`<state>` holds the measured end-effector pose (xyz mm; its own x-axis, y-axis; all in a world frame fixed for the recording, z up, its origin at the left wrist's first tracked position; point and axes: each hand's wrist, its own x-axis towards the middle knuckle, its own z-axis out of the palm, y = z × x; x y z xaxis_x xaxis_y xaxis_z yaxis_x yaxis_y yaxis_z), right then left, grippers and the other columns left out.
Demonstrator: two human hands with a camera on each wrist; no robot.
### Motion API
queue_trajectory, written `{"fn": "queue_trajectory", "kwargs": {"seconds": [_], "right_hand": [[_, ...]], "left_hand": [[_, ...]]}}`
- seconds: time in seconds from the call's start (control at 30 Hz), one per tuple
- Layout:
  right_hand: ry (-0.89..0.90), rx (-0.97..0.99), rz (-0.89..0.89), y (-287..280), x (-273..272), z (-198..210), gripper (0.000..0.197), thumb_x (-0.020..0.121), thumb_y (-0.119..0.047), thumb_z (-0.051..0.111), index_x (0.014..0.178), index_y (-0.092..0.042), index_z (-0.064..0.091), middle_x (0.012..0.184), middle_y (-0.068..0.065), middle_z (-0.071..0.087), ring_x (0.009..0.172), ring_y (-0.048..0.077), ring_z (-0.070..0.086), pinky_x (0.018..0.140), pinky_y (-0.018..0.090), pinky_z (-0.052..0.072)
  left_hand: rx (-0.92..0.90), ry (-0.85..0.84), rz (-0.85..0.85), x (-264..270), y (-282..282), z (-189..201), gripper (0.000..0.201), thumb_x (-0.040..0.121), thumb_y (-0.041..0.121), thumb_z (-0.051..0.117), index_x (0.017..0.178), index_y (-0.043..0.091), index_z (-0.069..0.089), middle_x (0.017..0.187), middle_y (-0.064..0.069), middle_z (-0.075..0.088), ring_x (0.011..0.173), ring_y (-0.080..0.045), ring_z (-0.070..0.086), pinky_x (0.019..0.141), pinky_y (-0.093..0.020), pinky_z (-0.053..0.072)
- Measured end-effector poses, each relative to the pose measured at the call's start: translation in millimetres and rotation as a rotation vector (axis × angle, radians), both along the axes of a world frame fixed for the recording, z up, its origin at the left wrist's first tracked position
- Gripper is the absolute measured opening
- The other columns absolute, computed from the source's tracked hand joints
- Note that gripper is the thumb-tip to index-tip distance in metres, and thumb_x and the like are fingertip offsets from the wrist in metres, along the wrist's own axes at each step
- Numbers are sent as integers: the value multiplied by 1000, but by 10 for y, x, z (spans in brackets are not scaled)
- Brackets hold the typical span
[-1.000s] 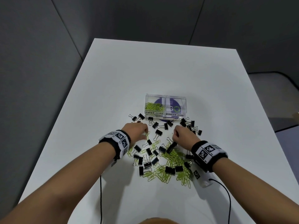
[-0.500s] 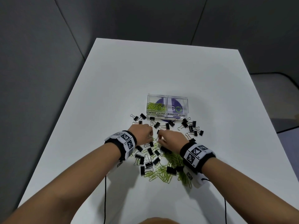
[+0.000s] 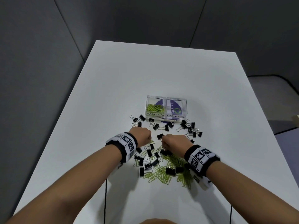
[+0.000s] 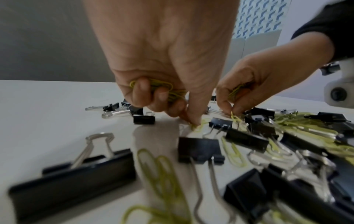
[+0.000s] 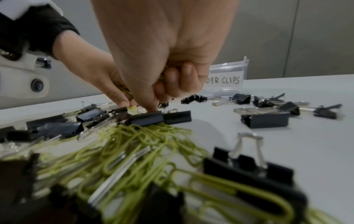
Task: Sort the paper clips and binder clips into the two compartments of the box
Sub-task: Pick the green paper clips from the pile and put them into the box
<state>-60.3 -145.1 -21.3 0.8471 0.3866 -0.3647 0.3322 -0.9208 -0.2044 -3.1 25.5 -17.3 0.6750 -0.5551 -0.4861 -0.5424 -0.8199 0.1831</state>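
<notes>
A clear two-compartment box [image 3: 166,118] stands mid-table; its left half, labelled PAPER CLIPS, holds green paper clips [image 3: 154,107], its right half, labelled BINDER CLIPS [image 5: 226,80], shows no clips. A mixed pile of green paper clips [image 3: 163,173] and black binder clips [image 3: 170,171] lies in front of it. My left hand [image 3: 149,139] holds a bunch of green paper clips [image 4: 162,88] in curled fingers while thumb and forefinger pinch another on the table [image 4: 197,125]. My right hand [image 3: 163,143] also keeps paper clips in its palm and pinches one [image 4: 234,119] at the pile's far edge.
More black binder clips [image 3: 189,127] lie scattered between the box and the hands, right and left of centre. The white table [image 3: 161,70] ends near grey walls at left and back. Thin black cables [image 3: 106,199] run from both wrists toward me.
Both hands have drawn together toward the middle of the pile's far edge; the right hand moved left. Each now pinches a paper clip there.
</notes>
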Motion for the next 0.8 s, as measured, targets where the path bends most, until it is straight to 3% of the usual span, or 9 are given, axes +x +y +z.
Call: {"fn": "queue_trajectory", "kwargs": {"seconds": [0.1,0.23,0.33,0.43,0.57,0.63,0.7,0.8], "right_hand": [[-40,27,-51,-93,21,54,18,97,-23,40,104,-11,51,104,5,57,78,22,57,64,31,46],[-81,100,-139,-189,166,224,17,98,-22,39,103,-10,51,103,4,54,75,15,52,60,19,42],[-122,193,-242,-215,385,400,16,98,-19,38,99,-10,52,98,1,49,78,16,54,69,23,47],[-184,221,-284,-190,693,532,15,97,-18,41,98,-9,53,96,1,48,77,18,53,70,26,46],[-128,125,-269,-6,1118,560,17,95,-15,43,102,-5,55,102,10,56,78,21,53,68,28,41],[-104,93,-257,118,1274,516,16,94,-14,46,103,-4,56,108,13,59,85,26,58,71,31,45],[-55,112,-263,207,1357,470,23,92,-13,50,113,-7,54,115,14,58,99,29,58,82,35,48],[0,225,-314,200,1339,457,36,90,-13,52,126,-10,50,123,12,56,112,27,54,95,36,44]], "left_hand": [[22,-30,-41,-5,-4,-8,27,93,23,42,99,8,63,93,-5,61,81,-23,57,77,-31,50],[-29,-13,-38,68,38,52,24,96,24,42,104,7,57,102,-5,60,91,-21,59,82,-32,51],[-141,-40,21,219,75,185,18,97,22,42,104,10,53,96,0,52,82,-13,52,73,-20,48],[-216,-25,99,467,100,355,16,97,19,41,103,9,53,97,-3,58,82,-17,55,76,-25,50],[-259,-12,164,765,90,536,7,94,15,43,92,12,49,95,-6,58,81,-19,50,74,-27,43],[-250,-36,176,871,53,579,6,93,14,43,89,13,46,92,-6,55,80,-20,48,72,-29,40],[-237,-53,193,952,14,597,6,93,14,42,90,12,47,93,-9,57,79,-21,47,72,-31,40],[-227,-62,208,1023,-32,577,17,94,14,42,101,5,54,103,-12,61,81,-21,48,76,-33,43]]}}
